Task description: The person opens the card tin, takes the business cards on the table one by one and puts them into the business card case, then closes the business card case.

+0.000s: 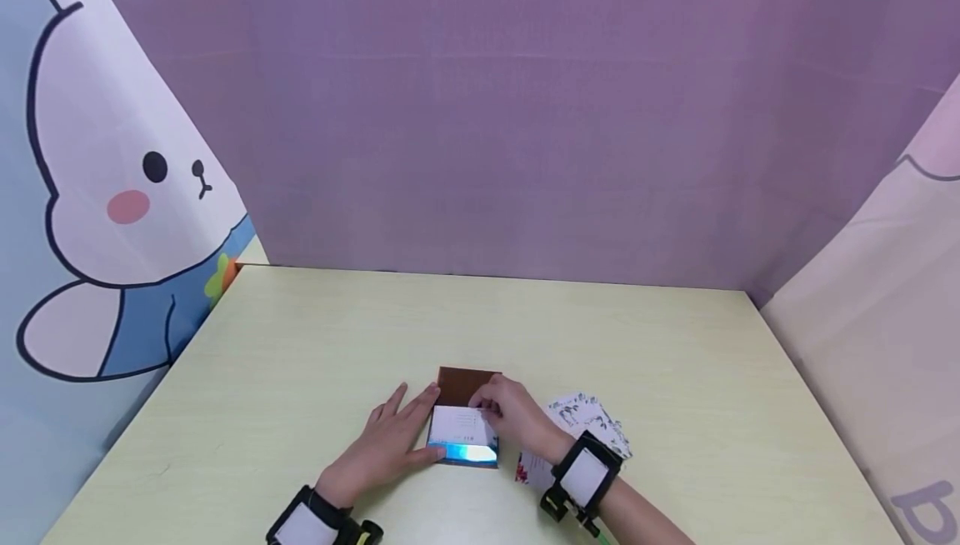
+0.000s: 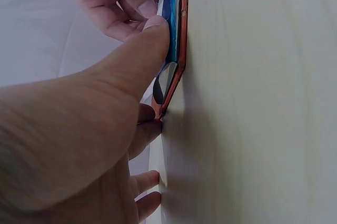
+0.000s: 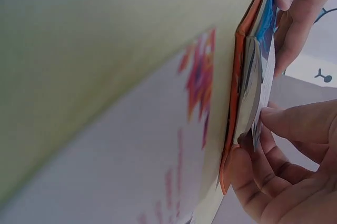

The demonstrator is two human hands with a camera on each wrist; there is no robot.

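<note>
Your table [image 1: 300,337] is pale yellow-green, with a purple backdrop [image 1: 487,112] behind and a cartoon bunny curtain [image 1: 112,195] at your left.

Near the front edge lies a brown card holder [image 1: 465,380], flat on the table, far flap open. On top sits a white card [image 1: 463,427] with small print and a glossy blue strip along its near edge. In the wrist views the holder's edge reads orange-red, with several thin layers stacked on it.

Just right of it, partly under your right wrist: a loose pile of cards [image 1: 588,420], white with dark floral print, one showing pink at the near corner.

Left hand [image 1: 390,441]: fingers straight and together, lying flat along the holder's left edge, thumb tip pressing the stack. Right hand [image 1: 510,413]: fingertips pinching the white card at its right edge.

Risks, as I judge them:
- Thin layers are fanned at the right edge. Your pinch may catch two cards instead of one.
- If the left hand eases off, the holder likely slides on the smooth table.
- Your right wrist hangs over the loose pile; a sweep could scatter it.
</note>
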